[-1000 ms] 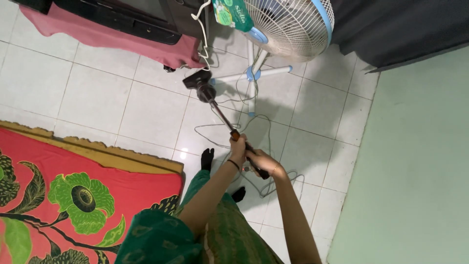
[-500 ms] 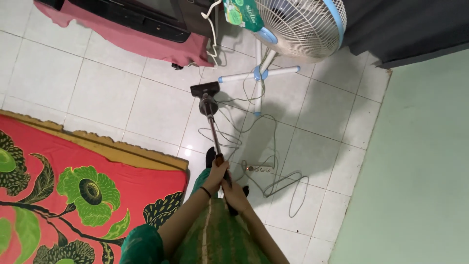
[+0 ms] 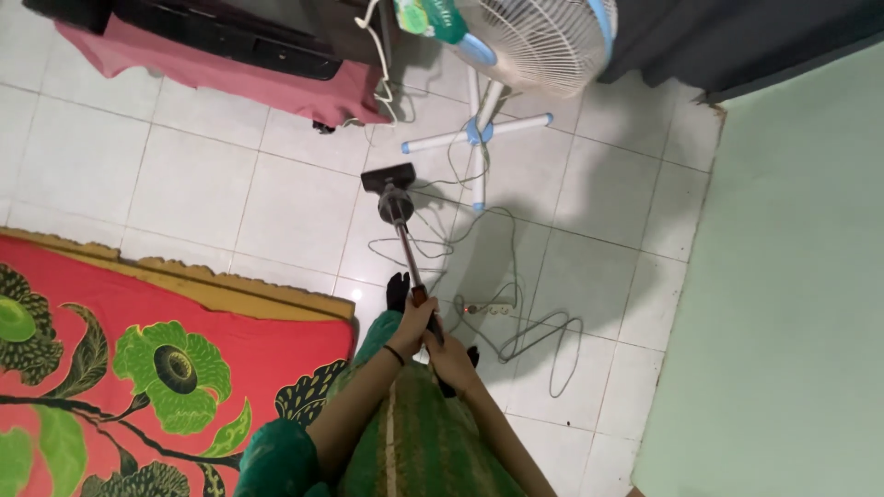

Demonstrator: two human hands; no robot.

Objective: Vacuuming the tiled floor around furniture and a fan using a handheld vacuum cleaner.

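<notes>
While both hands grip the vacuum's wand, left hand point(image 3: 412, 324) higher and right hand point(image 3: 449, 354) lower, fingers wrapped round it, the vacuum point(image 3: 401, 225) stands on the tiled floor point(image 3: 212, 184). Its long axis runs from near to far, with the black head point(image 3: 388, 177) pointing far, toward the fan point(image 3: 516, 55). Steady, short strokes would best avoid the loose cords point(image 3: 516, 322) on the right.

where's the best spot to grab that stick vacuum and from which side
Grip the stick vacuum at its dark handle end, from the near, upper end, where the left hand and right hand wrap it now. The thin shaft slants down and away to the floor head, so that end is the only part within easy reach.
</notes>
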